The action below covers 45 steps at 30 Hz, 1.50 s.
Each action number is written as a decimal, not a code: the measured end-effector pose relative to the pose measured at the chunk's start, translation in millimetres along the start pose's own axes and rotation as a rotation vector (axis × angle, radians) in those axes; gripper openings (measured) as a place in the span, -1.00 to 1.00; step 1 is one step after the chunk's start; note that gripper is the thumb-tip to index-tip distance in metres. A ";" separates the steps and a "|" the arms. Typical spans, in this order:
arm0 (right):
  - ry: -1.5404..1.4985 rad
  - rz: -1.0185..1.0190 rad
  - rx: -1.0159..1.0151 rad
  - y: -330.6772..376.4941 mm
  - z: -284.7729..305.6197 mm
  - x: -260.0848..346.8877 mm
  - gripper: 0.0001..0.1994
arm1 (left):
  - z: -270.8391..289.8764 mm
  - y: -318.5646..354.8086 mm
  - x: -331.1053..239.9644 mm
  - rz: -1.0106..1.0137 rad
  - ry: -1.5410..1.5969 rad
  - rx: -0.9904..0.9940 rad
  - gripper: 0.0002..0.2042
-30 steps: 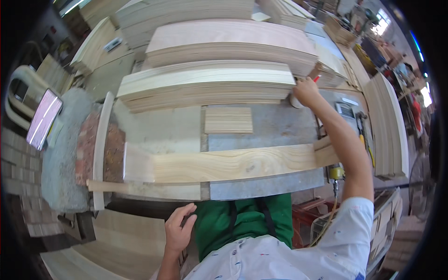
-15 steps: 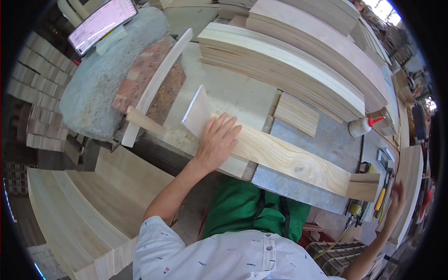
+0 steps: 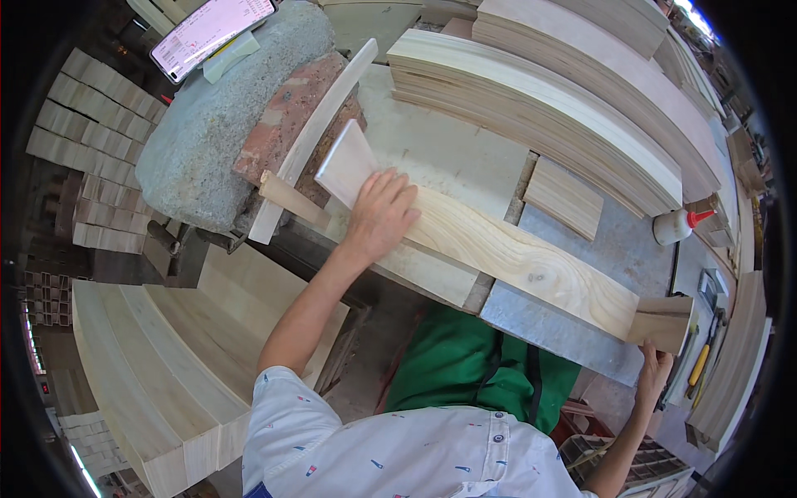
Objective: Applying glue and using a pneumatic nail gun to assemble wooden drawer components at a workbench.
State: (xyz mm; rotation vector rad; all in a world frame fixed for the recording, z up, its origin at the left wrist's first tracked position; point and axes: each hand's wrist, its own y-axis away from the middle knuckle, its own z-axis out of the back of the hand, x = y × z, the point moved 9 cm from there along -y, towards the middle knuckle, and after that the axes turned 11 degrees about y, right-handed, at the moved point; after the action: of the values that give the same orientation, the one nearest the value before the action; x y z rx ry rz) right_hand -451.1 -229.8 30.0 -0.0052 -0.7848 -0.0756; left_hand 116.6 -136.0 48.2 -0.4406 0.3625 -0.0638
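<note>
A long pale board [image 3: 531,267] with wavy grain and a knot lies across the bench, a short upright wooden panel at each end. My left hand [image 3: 382,217] rests on its left part, fingers stretched over the wood beside the left end panel [image 3: 344,162]; the thumb is hidden. At the far end my right hand [image 3: 656,363] has its fingers closed on the lower edge of the right end panel [image 3: 656,325]. A small rectangular wooden piece [image 3: 564,197] lies loose behind the board.
Stacked planks [image 3: 531,116] line the back. A glue bottle [image 3: 674,226] with a red tip stands right, near a yellow-handled tool [image 3: 701,361]. At left are a stone block [image 3: 203,141], brick [image 3: 286,116], leaning wooden strip [image 3: 315,137], phone [image 3: 212,35] and curved boards [image 3: 149,373].
My right hand has come in from the right and taken hold of the right end panel. The left hand stays on the board. The whole view has shifted slightly.
</note>
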 end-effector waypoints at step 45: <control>-0.008 0.110 0.044 -12.9 -45.3 44.0 -0.78 | 14.4 -15.9 47.5 -0.030 -0.140 -0.079 -0.73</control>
State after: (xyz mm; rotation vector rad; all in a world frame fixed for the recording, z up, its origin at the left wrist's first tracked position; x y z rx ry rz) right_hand -389.0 -247.1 28.7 -0.0065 -0.7927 0.0461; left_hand 166.3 -151.1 51.6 -0.5254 0.2206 -0.0480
